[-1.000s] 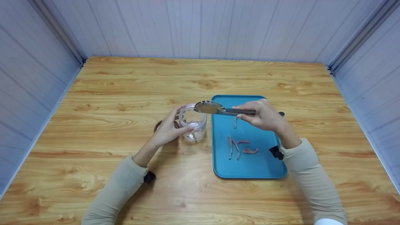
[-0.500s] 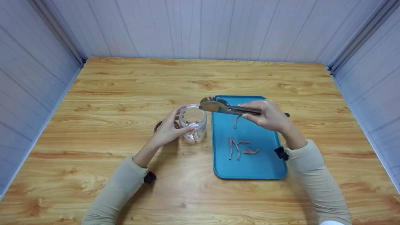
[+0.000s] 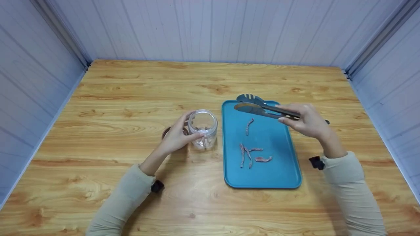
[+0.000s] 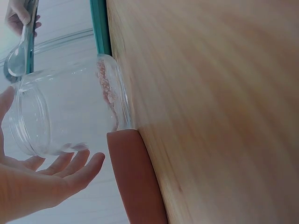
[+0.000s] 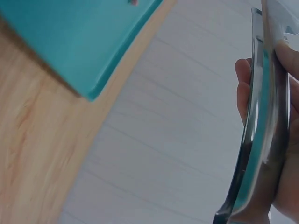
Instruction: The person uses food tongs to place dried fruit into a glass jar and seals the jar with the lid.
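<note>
My left hand [image 3: 175, 137] holds the clear jar [image 3: 210, 139] from its left side, thumb in front and fingers behind. The jar stands upright and uncovered; the left wrist view shows reddish strips [image 4: 104, 84] at its bottom. In my right hand [image 3: 306, 121] are metal tongs [image 3: 272, 109], gripped by the handles. Their ends point left above the far part of the blue tray [image 3: 272, 175], slightly apart, with nothing seen between them. Several thin pinkish-brown strips [image 3: 250, 127] lie on the tray, one farther back than the others.
A round reddish-brown object [image 4: 135, 177] like a lid lies on the table [image 3: 131, 98] beside the jar, partly hidden by my left hand in the head view. White panel walls [image 3: 210, 31] enclose the table at the back and sides.
My right hand has moved right with the tongs, from over the jar's rim to over the tray. The tongs' ends have spread a little. My left hand and the jar stay in place.
</note>
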The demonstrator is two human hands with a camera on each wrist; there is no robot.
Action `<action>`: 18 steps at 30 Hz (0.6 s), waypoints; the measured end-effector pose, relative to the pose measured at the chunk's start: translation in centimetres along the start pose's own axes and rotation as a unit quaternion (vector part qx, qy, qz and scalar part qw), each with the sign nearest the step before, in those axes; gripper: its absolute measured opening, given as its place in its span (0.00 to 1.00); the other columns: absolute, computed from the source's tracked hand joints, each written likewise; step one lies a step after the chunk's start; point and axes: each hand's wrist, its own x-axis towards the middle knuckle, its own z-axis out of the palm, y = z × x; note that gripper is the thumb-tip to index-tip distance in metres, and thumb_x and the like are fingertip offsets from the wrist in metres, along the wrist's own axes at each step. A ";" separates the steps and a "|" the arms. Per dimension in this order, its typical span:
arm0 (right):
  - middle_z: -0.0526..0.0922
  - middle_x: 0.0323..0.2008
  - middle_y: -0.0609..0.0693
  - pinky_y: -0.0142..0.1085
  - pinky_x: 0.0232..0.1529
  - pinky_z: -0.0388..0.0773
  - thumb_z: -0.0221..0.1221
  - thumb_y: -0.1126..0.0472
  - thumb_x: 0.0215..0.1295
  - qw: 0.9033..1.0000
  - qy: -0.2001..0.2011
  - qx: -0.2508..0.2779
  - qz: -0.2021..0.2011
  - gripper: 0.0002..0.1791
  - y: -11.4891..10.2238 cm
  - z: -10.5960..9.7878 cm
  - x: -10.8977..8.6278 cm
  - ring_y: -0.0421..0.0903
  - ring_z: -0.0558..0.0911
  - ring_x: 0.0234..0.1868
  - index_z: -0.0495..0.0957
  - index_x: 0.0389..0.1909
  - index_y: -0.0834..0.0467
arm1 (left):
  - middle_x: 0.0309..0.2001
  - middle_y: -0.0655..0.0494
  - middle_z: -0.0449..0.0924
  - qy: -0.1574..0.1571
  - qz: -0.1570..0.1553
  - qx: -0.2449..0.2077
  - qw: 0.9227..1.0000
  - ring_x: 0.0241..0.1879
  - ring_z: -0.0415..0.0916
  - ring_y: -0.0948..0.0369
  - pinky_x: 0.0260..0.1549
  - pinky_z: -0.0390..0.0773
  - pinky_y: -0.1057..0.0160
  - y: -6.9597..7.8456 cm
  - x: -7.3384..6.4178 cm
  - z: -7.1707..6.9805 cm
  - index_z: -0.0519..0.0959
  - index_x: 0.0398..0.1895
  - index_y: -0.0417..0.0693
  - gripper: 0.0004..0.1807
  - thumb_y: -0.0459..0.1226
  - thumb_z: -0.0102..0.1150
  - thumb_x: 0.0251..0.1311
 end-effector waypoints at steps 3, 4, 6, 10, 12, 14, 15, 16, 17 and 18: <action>0.80 0.37 0.57 0.28 0.11 0.61 0.60 0.65 0.54 1.000 -0.005 -0.014 0.012 0.19 1.0 -0.1 -0.8 0.39 0.67 0.13 0.76 0.48 0.63 | 0.55 0.37 0.63 0.000 -0.002 0.003 1.000 0.50 0.65 0.47 0.43 0.69 0.49 0.0 0.0 0.0 0.55 0.62 0.34 0.40 0.32 0.65 0.46; 0.80 0.37 0.57 0.28 0.11 0.61 0.60 0.64 0.55 1.000 -0.007 -0.018 0.019 0.19 1.3 0.0 -1.1 0.38 0.67 0.12 0.76 0.48 0.64 | 0.55 0.37 0.63 0.000 -0.002 0.004 1.000 0.50 0.65 0.47 0.43 0.69 0.49 0.0 0.0 0.0 0.55 0.62 0.34 0.40 0.32 0.65 0.46; 0.80 0.35 0.57 0.29 0.10 0.60 0.60 0.63 0.55 0.999 -0.013 -0.023 0.038 0.19 1.8 0.1 -1.6 0.38 0.65 0.11 0.75 0.48 0.65 | 0.55 0.37 0.63 -0.001 -0.001 0.006 1.000 0.50 0.65 0.47 0.43 0.69 0.49 0.0 0.0 0.0 0.55 0.62 0.34 0.40 0.32 0.65 0.46; 0.80 0.29 0.55 0.31 0.11 0.60 0.60 0.61 0.55 0.996 -0.022 -0.030 0.086 0.19 2.5 0.5 -2.5 0.39 0.65 0.11 0.76 0.47 0.66 | 0.55 0.37 0.63 -0.003 0.001 0.006 1.000 0.50 0.65 0.47 0.42 0.70 0.50 0.0 0.0 0.0 0.55 0.62 0.34 0.39 0.32 0.64 0.47; 0.80 0.28 0.55 0.31 0.11 0.61 0.60 0.60 0.55 0.993 -0.030 -0.029 0.111 0.19 2.8 0.7 -2.8 0.40 0.66 0.12 0.76 0.46 0.66 | 0.55 0.37 0.63 -0.004 0.002 0.007 1.000 0.50 0.66 0.47 0.41 0.70 0.50 -0.1 0.0 0.0 0.55 0.62 0.34 0.39 0.32 0.64 0.47; 0.79 0.28 0.55 0.32 0.12 0.62 0.60 0.60 0.55 0.989 -0.040 -0.027 0.137 0.19 3.0 0.8 -3.1 0.42 0.68 0.14 0.76 0.45 0.67 | 0.55 0.37 0.63 -0.004 0.001 0.008 1.000 0.50 0.65 0.47 0.42 0.70 0.51 0.0 0.0 0.0 0.55 0.62 0.34 0.39 0.32 0.64 0.47; 0.79 0.28 0.55 0.32 0.13 0.63 0.60 0.60 0.56 0.987 -0.046 -0.025 0.149 0.19 3.1 1.0 -3.2 0.42 0.69 0.16 0.76 0.45 0.67 | 0.55 0.37 0.63 -0.003 0.000 0.009 1.000 0.50 0.65 0.47 0.42 0.70 0.51 0.0 0.0 0.0 0.55 0.62 0.34 0.39 0.33 0.64 0.47; 0.78 0.28 0.55 0.32 0.13 0.64 0.59 0.60 0.56 0.985 -0.053 -0.024 0.161 0.19 3.3 1.1 -3.4 0.43 0.69 0.17 0.76 0.45 0.67 | 0.55 0.37 0.63 -0.003 0.000 0.009 1.000 0.50 0.65 0.47 0.42 0.70 0.52 0.0 0.0 0.0 0.55 0.62 0.34 0.40 0.33 0.64 0.47; 0.78 0.28 0.55 0.32 0.14 0.65 0.59 0.60 0.56 0.983 -0.060 -0.023 0.173 0.19 3.4 1.2 -3.5 0.44 0.70 0.17 0.76 0.46 0.67 | 0.55 0.37 0.63 -0.002 0.000 0.010 1.000 0.50 0.65 0.47 0.42 0.70 0.52 0.0 0.0 0.0 0.55 0.62 0.34 0.40 0.33 0.64 0.47; 0.78 0.27 0.55 0.33 0.14 0.65 0.59 0.60 0.56 0.980 -0.068 -0.022 0.183 0.19 3.4 1.3 -3.5 0.44 0.70 0.18 0.75 0.46 0.68 | 0.55 0.37 0.63 -0.002 0.000 0.011 1.000 0.51 0.65 0.48 0.42 0.70 0.53 0.0 0.0 0.0 0.55 0.62 0.34 0.40 0.33 0.64 0.47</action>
